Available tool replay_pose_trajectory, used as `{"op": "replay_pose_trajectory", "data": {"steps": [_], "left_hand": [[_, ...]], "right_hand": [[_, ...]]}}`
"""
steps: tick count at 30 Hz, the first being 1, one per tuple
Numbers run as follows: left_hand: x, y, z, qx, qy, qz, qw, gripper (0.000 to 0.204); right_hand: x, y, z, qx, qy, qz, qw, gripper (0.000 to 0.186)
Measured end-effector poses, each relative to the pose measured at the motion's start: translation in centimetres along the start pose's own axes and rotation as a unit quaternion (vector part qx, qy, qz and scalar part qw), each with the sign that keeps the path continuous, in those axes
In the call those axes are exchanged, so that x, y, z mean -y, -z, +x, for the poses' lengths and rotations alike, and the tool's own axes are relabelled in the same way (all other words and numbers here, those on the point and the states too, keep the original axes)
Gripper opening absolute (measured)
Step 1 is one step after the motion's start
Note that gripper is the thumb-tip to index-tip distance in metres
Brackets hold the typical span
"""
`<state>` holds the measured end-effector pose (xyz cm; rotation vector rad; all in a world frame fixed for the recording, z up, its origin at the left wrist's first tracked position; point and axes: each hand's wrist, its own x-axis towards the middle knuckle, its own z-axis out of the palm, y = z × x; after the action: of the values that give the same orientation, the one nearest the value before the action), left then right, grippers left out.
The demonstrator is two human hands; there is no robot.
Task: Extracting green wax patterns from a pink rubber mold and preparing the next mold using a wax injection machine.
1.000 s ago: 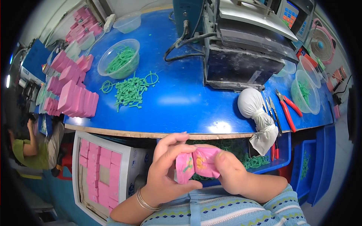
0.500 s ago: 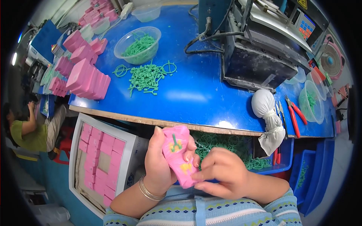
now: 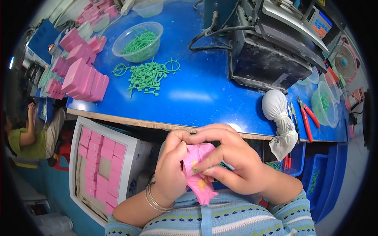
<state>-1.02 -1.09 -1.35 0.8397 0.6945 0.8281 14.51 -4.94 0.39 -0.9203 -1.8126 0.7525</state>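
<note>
My left hand (image 3: 173, 163) is closed round a soft pink rubber mold (image 3: 202, 188) with yellow patches, held over my lap in front of the table edge. The mold is bent, its lower end hanging free. Across its upper part lies my right hand (image 3: 236, 165), thumb and forefinger pinched together at a yellow-green patch. What sits between those fingertips is hidden. The other right fingers reach over to the left hand. Beyond the edge, a pile of small green forked pieces (image 3: 146, 76) rests on the blue table (image 3: 189, 102).
A clear bowl of green strands (image 3: 138, 43) and stacked pink blocks (image 3: 84, 80) stand at the left. To the right are a dark machine (image 3: 267, 55), a white cloth bundle (image 3: 275, 106) and red-handled cutters (image 3: 307, 118). A white-framed box of pink blocks (image 3: 94, 165) is below left.
The right hand has moved up and left onto the mold, which is now folded. The green forked piece seen on it before no longer shows clearly. The view has shifted slightly.
</note>
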Motion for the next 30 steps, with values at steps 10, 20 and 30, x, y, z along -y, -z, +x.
{"op": "replay_pose_trajectory", "data": {"steps": [10, 20, 30], "left_hand": [[-0.1, 0.2, 0.4, 0.013, 0.037, -0.091, 0.995, 0.021], [-1.0, -1.2, 0.0, -0.003, 0.094, -0.066, 0.993, 0.027], [-0.9, -0.4, -0.7, 0.091, 0.07, -0.063, 0.991, 0.024]], "right_hand": [[-0.7, -0.8, -0.9, -0.078, 0.058, -0.176, 0.98, 0.04], [-1.3, -1.0, -0.8, -0.084, 0.1, -0.122, 0.984, 0.034], [0.7, -2.1, -1.9, -0.155, 0.144, -0.187, 0.959, 0.019]]}}
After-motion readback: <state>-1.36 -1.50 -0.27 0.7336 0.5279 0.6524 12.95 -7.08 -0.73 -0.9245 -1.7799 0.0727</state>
